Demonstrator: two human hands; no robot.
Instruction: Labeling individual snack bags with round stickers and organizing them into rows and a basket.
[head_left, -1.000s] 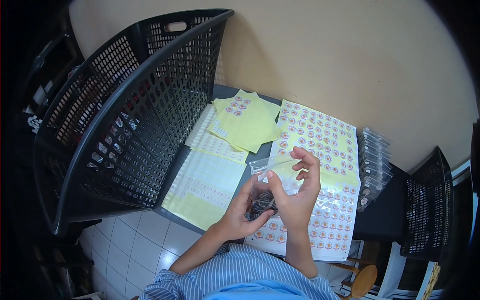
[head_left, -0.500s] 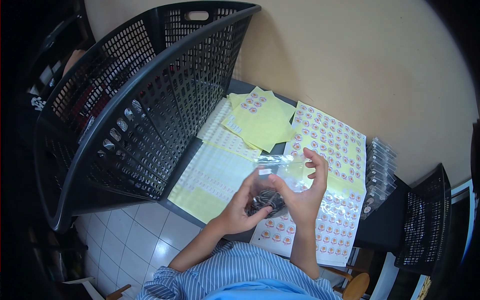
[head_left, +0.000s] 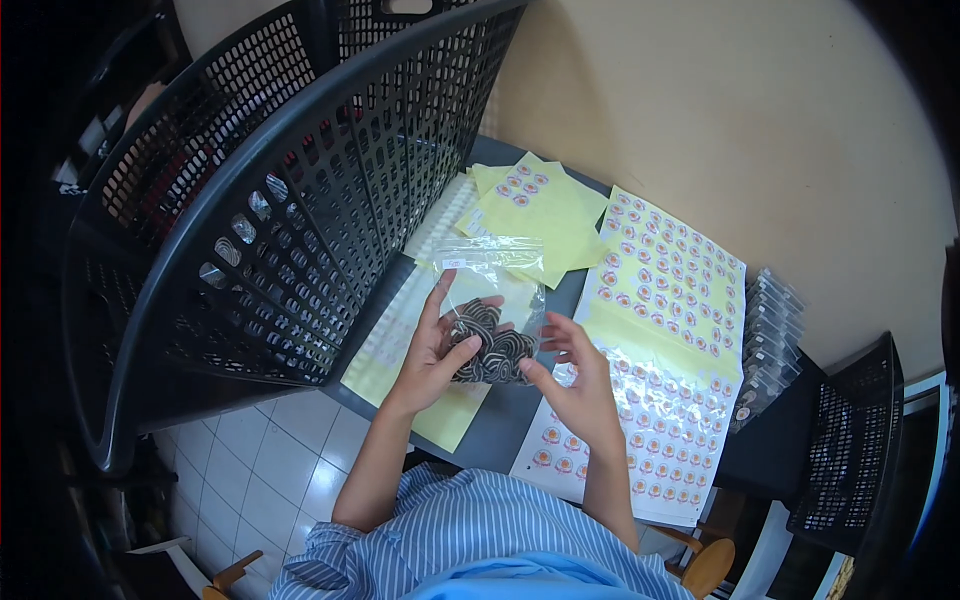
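Note:
A clear zip bag (head_left: 492, 290) with a small white label near its top holds black-and-pale spiral-striped pieces (head_left: 488, 350). My left hand (head_left: 425, 365) grips it from the left, thumb over the contents and fingers partly behind the plastic. My right hand (head_left: 580, 390) has its thumb on the bag's lower right corner, its other fingers curved loosely at the right edge. Beneath and around the hands lie yellow sheets (head_left: 540, 230), a paler sheet (head_left: 385, 360) and a large sheet of round printed stickers (head_left: 660, 440), all on a dark grey table.
A large black perforated basket (head_left: 250, 250) stands at left, with a bit of another person's skin (head_left: 145, 100) behind it. Filled small clear bags (head_left: 770, 340) are stacked at right, beside another black basket (head_left: 855, 420). A wooden chair (head_left: 705, 565) and white tiled floor (head_left: 280, 450) show below.
The bag has shifted left and turned flatter, showing more of its contents. My right hand has moved from the bag's upper part down to its lower right corner.

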